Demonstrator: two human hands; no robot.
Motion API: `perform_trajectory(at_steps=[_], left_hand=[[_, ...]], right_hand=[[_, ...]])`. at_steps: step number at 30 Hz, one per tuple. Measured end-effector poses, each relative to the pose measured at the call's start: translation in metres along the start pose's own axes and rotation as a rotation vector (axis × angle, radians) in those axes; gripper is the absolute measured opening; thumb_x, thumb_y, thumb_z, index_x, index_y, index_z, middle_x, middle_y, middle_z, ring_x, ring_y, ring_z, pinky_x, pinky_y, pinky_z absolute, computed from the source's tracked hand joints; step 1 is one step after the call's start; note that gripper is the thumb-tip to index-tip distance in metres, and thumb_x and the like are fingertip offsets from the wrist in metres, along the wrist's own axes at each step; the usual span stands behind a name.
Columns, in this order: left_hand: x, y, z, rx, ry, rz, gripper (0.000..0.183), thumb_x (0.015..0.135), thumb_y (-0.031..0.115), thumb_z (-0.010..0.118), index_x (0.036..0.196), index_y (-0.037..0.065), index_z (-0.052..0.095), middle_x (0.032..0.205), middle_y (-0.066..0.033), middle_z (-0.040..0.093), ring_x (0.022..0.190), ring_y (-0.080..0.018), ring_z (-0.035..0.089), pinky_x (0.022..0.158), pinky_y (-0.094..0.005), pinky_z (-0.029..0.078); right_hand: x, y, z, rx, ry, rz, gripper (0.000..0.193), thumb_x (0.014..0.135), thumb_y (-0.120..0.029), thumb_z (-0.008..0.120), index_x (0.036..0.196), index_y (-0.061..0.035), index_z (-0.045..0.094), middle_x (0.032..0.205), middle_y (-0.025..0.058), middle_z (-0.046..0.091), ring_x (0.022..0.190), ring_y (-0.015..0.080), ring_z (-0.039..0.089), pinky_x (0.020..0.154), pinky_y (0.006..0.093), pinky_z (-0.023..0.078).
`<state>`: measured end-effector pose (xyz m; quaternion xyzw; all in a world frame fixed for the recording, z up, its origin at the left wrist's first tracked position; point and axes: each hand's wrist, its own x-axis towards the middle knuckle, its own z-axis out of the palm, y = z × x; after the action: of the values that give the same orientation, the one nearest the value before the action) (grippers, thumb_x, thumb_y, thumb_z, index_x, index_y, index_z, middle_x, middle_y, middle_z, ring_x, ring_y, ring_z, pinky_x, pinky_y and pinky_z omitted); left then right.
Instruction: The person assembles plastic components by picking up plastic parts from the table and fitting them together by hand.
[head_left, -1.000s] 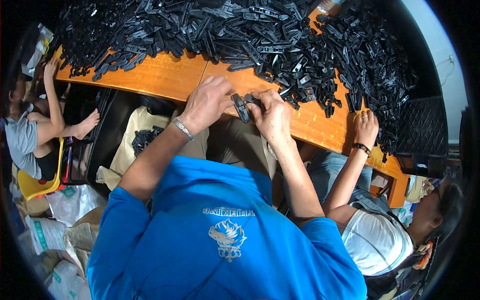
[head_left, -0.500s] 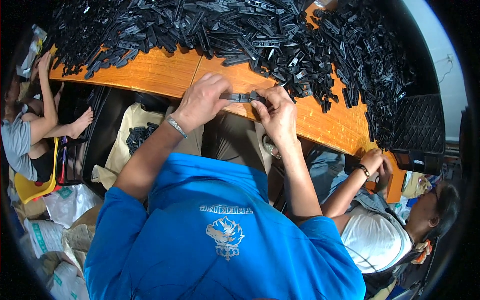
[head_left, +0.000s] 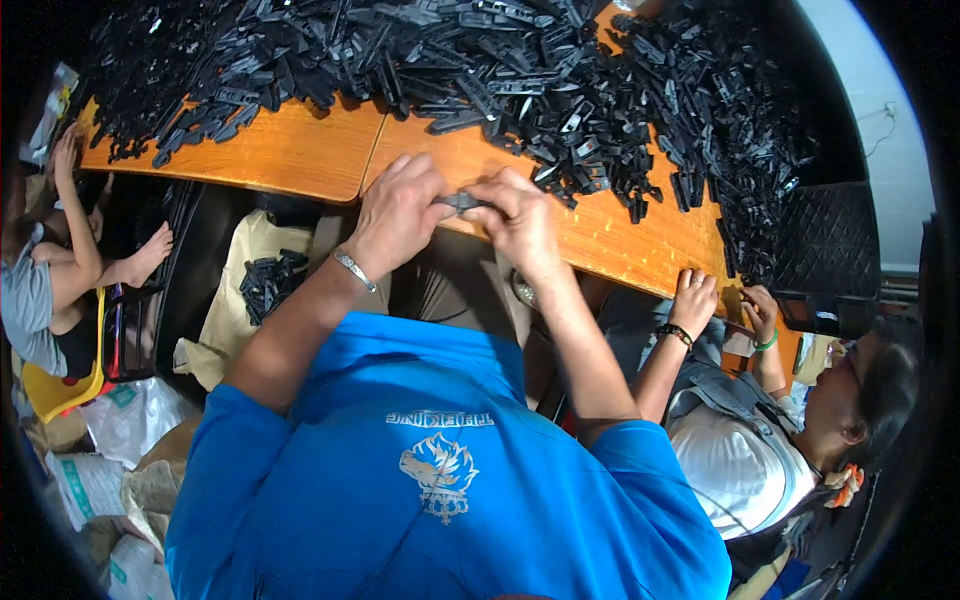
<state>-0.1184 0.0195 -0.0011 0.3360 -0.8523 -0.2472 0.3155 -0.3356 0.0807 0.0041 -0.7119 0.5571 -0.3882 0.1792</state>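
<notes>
Over the near edge of the wooden table [head_left: 285,150], my left hand [head_left: 398,212] and my right hand [head_left: 524,220] face each other, both closed. Between them they grip a short dark plastic part [head_left: 462,201], one end in each hand. My fingers hide its ends, so its full shape does not show. Beyond my hands a large heap of black plastic parts [head_left: 430,70] covers the far side of the table. Smaller black pieces [head_left: 580,150] lie loose just past my right hand.
Left of my lap, a paper-lined container [head_left: 235,290] holds several black parts [head_left: 270,285]. At right a co-worker in a white shirt [head_left: 735,470] has both hands at the table edge. Another person [head_left: 50,290] sits at far left by a yellow chair [head_left: 75,395]. A black crate [head_left: 830,235] stands at right.
My hands have come closer together around the part, the right one moving left, and less of the part shows. The co-worker's hands at right have moved apart.
</notes>
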Motion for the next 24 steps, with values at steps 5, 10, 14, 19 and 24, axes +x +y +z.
perform_trajectory(at_steps=[5, 10, 14, 19, 24], left_hand=[[-0.007, -0.002, -0.017, 0.09, 0.028, -0.062, 0.017, 0.084, 0.013, 0.084, 0.092, 0.006, 0.07, 0.098, -0.0106, 0.063, 0.1, -0.0367, 0.063, 0.083, -0.0486, 0.053], [-0.048, -0.037, -0.126, 0.307, -0.349, -0.189, 0.028, 0.08, 0.012, 0.085, 0.107, 0.008, 0.079, 0.103, -0.0123, 0.071, 0.103, -0.0347, 0.068, 0.09, -0.0431, 0.055], [-0.047, -0.026, -0.159, 0.334, -0.173, -0.291, 0.033, 0.084, 0.003, 0.079, 0.117, 0.003, 0.076, 0.108, -0.0155, 0.074, 0.109, -0.0332, 0.071, 0.094, -0.0427, 0.056], [0.022, -0.006, -0.055, 0.19, 0.121, -0.076, 0.03, 0.093, 0.011, 0.076, 0.123, 0.006, 0.074, 0.112, -0.0146, 0.07, 0.106, -0.0372, 0.069, 0.091, -0.0449, 0.057], [0.071, -0.006, -0.003, 0.338, 0.1, -0.015, 0.022, 0.091, 0.012, 0.079, 0.111, 0.006, 0.074, 0.109, -0.0114, 0.067, 0.105, -0.0334, 0.068, 0.088, -0.0461, 0.057]], right_hand=[[0.007, -0.015, 0.021, -0.161, 0.039, -0.077, 0.024, 0.081, -0.011, 0.086, 0.105, -0.0075, 0.081, 0.096, 0.0118, 0.072, 0.087, 0.0354, 0.074, 0.074, 0.0442, 0.06], [-0.005, -0.04, 0.017, -0.098, -0.011, -0.068, 0.022, 0.087, -0.017, 0.085, 0.107, -0.009, 0.079, 0.101, 0.0116, 0.072, 0.091, 0.0369, 0.073, 0.079, 0.046, 0.059], [-0.035, 0.002, -0.031, -0.384, 0.414, 0.151, 0.018, 0.09, -0.012, 0.08, 0.108, -0.0098, 0.079, 0.108, 0.0133, 0.072, 0.102, 0.0374, 0.072, 0.087, 0.0465, 0.059], [-0.026, 0.002, -0.046, -0.591, 0.252, 0.503, 0.024, 0.088, -0.01, 0.082, 0.111, -0.0095, 0.076, 0.118, 0.0147, 0.071, 0.103, 0.0417, 0.073, 0.087, 0.0502, 0.058], [-0.022, 0.013, -0.051, -0.553, 0.201, 0.532, 0.027, 0.086, -0.009, 0.083, 0.111, -0.0056, 0.072, 0.117, 0.0193, 0.071, 0.104, 0.0438, 0.072, 0.088, 0.0514, 0.058]])
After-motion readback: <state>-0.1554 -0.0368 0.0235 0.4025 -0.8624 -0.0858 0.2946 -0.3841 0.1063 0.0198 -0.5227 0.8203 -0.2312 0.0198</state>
